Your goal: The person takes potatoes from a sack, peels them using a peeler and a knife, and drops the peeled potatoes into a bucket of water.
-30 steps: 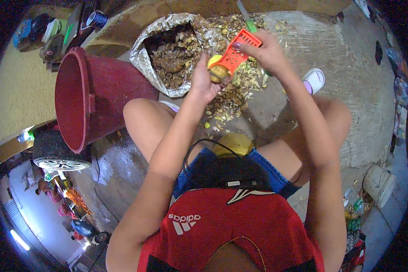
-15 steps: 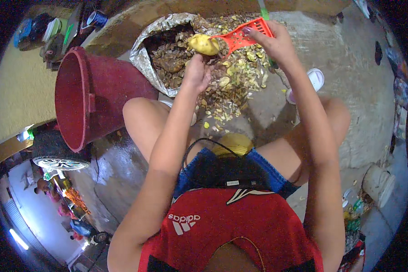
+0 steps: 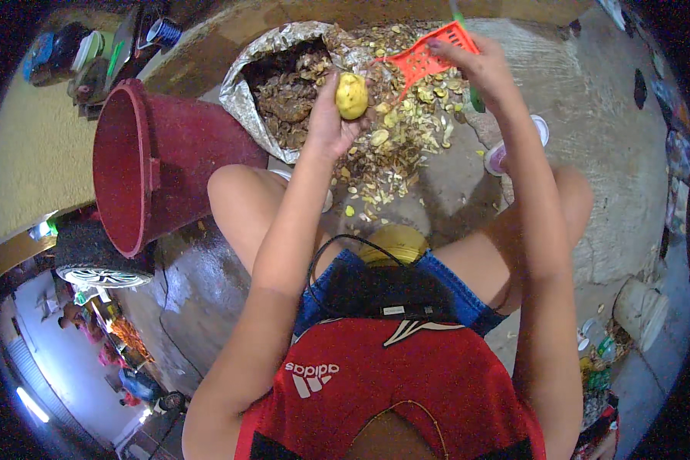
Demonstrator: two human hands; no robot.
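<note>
My left hand holds a yellow, peeled-looking potato, its fingers curled round the underside. In my right hand is a flat orange plastic peeler pierced with holes, held with the thumb on top. The peeler is just right of the potato and apart from it. Beneath both hands lies a heap of yellow and brown peels. A whitish sack full of brown peels lies open to the left of my left hand.
A large dark red tub lies tipped on its side at left, by a wheel. A yellow container stands between my legs. At right are a whitish bucket and bottles. People appear in the far lower left.
The potato has turned upright in my left hand, which has its thumb up along the side. My right hand has drawn the peeler slightly to the right, away from the potato.
</note>
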